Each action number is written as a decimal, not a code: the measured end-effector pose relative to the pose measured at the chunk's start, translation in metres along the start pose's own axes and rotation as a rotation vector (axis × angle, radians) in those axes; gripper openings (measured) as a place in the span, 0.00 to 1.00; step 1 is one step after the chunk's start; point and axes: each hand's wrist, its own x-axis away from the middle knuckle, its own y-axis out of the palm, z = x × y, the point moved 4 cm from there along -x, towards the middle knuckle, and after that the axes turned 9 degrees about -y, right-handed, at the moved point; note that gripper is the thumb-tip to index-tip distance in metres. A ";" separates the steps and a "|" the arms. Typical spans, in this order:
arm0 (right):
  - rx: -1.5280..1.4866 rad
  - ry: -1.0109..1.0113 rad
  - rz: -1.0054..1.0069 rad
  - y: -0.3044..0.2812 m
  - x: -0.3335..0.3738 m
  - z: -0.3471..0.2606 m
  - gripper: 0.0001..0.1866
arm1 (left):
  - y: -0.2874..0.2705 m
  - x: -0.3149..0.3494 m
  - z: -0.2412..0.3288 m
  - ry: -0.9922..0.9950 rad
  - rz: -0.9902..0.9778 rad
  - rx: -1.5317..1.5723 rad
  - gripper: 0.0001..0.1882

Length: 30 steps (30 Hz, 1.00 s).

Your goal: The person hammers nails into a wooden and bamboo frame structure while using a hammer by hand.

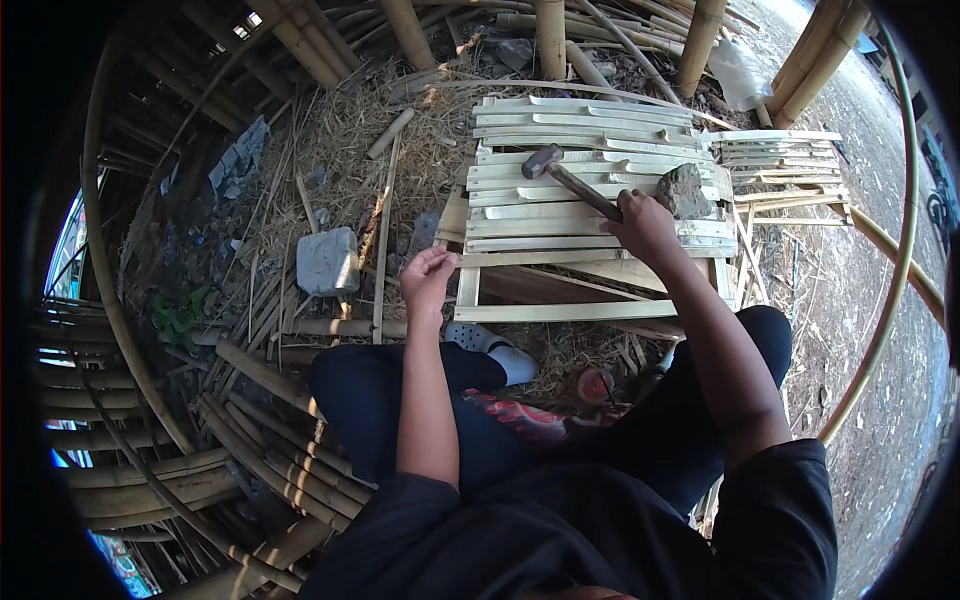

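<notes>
A panel of pale bamboo slats lies in front of me, its slats running crosswise over end pieces. My right hand is wrapped round the handle of a hammer, whose head hangs over the slats to the left. Close by that hand, a rough stone rests on the panel's right part. At the panel's near left corner my left hand is closed in a pinch beside a slat end; whatever is between its fingertips is too small to make out. A wide gap shows between the nearest slat and the others.
A pale stone block sits on the straw-strewn ground at left. Bamboo poles lie lower left, and upright posts stand behind. Another slatted piece lies at right. A cup with red contents stands between my legs.
</notes>
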 end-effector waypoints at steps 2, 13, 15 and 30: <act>0.014 -0.026 0.000 0.000 -0.001 0.001 0.22 | 0.006 0.007 0.006 -0.030 0.001 -0.027 0.18; -0.026 -0.032 -0.063 0.011 -0.004 0.012 0.11 | 0.018 -0.003 -0.004 0.095 -0.043 0.004 0.15; -0.041 -0.039 -0.047 0.016 -0.004 0.017 0.12 | 0.018 -0.003 -0.006 0.104 -0.055 -0.028 0.15; -0.049 0.077 0.015 0.003 -0.012 -0.002 0.10 | 0.088 0.137 0.066 0.744 -0.377 -0.818 0.40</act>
